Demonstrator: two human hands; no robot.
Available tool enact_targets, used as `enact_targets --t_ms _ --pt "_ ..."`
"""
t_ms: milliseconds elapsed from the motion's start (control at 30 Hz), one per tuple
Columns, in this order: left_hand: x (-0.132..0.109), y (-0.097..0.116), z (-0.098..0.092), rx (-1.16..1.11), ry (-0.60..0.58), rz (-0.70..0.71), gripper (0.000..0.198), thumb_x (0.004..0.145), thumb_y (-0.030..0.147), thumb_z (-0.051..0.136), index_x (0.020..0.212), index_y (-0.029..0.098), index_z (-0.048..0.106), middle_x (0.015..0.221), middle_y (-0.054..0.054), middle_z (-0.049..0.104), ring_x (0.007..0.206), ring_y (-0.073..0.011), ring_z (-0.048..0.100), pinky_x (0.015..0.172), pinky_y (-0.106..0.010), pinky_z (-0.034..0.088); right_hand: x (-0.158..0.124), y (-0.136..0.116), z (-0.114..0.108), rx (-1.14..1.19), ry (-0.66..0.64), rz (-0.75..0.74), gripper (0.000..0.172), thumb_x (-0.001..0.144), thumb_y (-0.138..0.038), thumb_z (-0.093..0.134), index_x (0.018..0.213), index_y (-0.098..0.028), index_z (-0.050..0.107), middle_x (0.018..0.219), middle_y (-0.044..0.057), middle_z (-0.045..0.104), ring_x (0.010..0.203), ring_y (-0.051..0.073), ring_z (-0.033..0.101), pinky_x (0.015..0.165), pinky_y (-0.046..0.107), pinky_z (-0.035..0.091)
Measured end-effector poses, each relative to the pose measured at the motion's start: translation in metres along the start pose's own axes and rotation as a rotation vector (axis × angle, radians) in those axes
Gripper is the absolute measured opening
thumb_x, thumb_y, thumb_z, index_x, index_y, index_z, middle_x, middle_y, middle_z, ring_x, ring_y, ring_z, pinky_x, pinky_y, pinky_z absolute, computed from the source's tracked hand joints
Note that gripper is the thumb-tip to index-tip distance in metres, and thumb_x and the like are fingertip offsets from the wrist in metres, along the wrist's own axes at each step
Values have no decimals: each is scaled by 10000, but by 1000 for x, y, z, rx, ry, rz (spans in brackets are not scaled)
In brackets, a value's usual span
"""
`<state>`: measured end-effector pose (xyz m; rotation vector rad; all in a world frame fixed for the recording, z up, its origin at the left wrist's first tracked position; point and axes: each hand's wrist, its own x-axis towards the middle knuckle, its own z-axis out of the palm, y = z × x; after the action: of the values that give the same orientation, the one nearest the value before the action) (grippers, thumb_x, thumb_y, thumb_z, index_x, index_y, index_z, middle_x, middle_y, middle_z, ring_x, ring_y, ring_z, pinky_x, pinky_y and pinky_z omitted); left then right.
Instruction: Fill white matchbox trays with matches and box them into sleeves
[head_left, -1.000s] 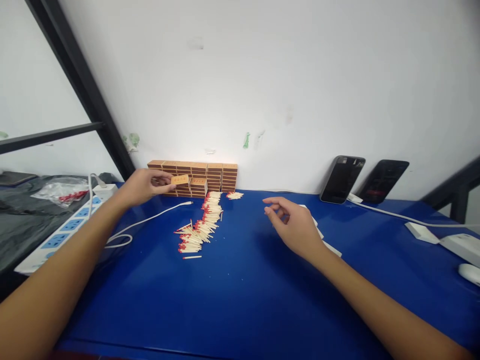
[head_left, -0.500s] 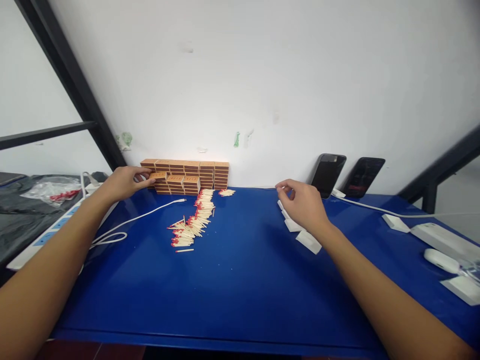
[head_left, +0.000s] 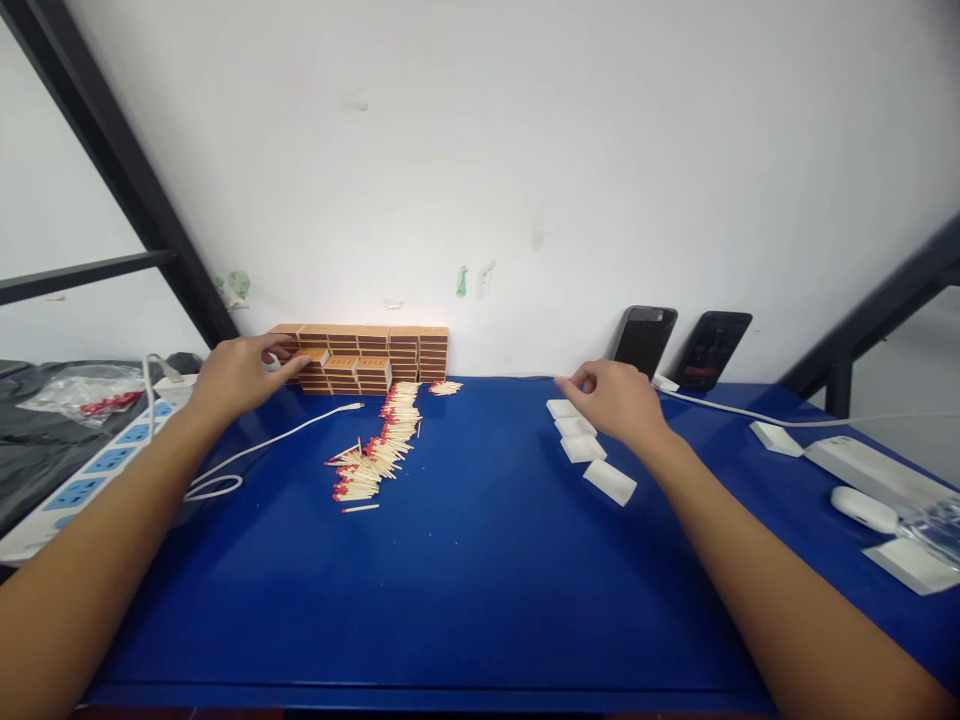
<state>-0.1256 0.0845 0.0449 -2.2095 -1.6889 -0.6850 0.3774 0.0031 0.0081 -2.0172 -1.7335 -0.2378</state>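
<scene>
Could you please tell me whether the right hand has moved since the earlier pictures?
Yes; judged against the nearer phone, the right hand has moved rightward, towards it.

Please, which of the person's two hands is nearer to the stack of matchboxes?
Left. The left hand is at the left end of the stack of matchboxes, its fingers on one box. The right hand is well to the right, beside the white pieces.

The blue counter (head_left: 465, 600) has a glossy surface. Stacked matchboxes (head_left: 373, 367) stand far left, loose matches (head_left: 392, 430) nearer; white pieces (head_left: 583, 448) lie right.
</scene>
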Motion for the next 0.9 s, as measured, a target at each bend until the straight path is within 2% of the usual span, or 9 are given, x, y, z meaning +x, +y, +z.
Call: enact_targets --t_ms 100,200,300,400,500,600,700,800,900 --pt "-5 20 -6 136 182 36 432 1012 513 561 1249 186 717 869 -25 738 848 -227 634 721 -304 434 -6 -10 10 -80 -99 -43 369 915 -534 633 833 -200 766 974 116 739 823 261 684 660 333 433" --pt "-10 42 -4 88 267 162 382 1006 450 561 1189 158 725 893 -47 742 879 -235 638 816 -338 468 -12 -18 18 -120 -162 -77 299 934 -445 629 860 -189 765 1042 129 722 881 272 691 684 341 440" --pt "-16 64 2 -60 204 354 298 986 434 574 1054 208 756 931 -65 758 897 -247 659 844 -361 492 -13 -21 23 -118 -182 -107 224 946 -334 612 865 -182 756 1053 128 712 916 274 685 696 335 435" --pt "-24 85 6 -163 103 484 233 961 387 600 1026 238 767 929 -67 768 877 -248 673 825 -375 507 -13 -23 23 -2 -178 -198 181 954 -283 606 906 -189 754 1008 103 698 863 231 662 702 315 432" --pt "-34 104 11 -256 31 541 227 963 381 615 994 223 775 907 -72 764 847 -229 673 836 -375 520 -21 -34 19 284 -244 -379 158 966 -272 611 971 -212 757 948 65 676 786 182 617 726 302 447" --pt "-46 121 14 -374 -72 582 274 971 437 644 1065 214 774 893 -75 748 860 -227 656 780 -357 528 -37 -54 11 567 -414 -524 177 996 -287 594 996 -241 766 970 52 676 790 168 603 739 299 469" --pt "-57 136 14 -460 -161 626 411 933 507 710 1224 220 739 1093 -92 740 1019 -247 650 910 -389 533 -55 -74 2 686 -549 -602 220 1024 -310 572 998 -255 783 1007 58 688 837 175 623 741 303 481" --pt "-66 148 12 -466 -230 661 574 867 606 749 1298 229 710 1179 -104 700 1100 -277 625 981 -437 521 -62 -85 -2 754 -628 -643 240 1033 -300 556 1091 -284 789 1066 55 693 838 164 626 738 302 493" --pt "-74 154 14 -478 -288 669 563 835 636 762 1233 239 740 1187 -103 684 1123 -295 617 986 -454 520 -48 -91 8 773 -604 -576 251 999 -310 604 1201 -288 751 1045 42 708 810 159 622 728 302 510"
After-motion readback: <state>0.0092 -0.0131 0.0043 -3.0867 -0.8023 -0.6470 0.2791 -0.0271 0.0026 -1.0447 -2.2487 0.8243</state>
